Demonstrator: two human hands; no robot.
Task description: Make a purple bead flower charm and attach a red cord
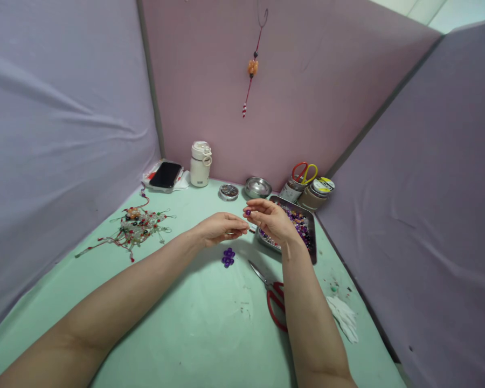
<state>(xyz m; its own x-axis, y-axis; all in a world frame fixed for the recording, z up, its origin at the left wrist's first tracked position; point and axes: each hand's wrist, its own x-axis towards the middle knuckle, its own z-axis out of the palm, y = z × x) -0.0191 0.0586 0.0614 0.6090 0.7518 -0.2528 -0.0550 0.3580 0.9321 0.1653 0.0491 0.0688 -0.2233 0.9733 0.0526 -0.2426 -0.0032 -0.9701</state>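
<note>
Right hand [272, 220]: fingertips pinching a purple bead [248, 212], above mid-table [178, 323].
Left hand [220, 227]: lying at its 9 o'clock, fingers pinching shut; contents too fine to tell.
Purple bead cluster [228, 257]: lying at the hands' 6 o'clock.
Bead tray [314, 241]: sitting at 3 o'clock.
Red scissors [275, 299]: lying at 5 o'clock.
</note>
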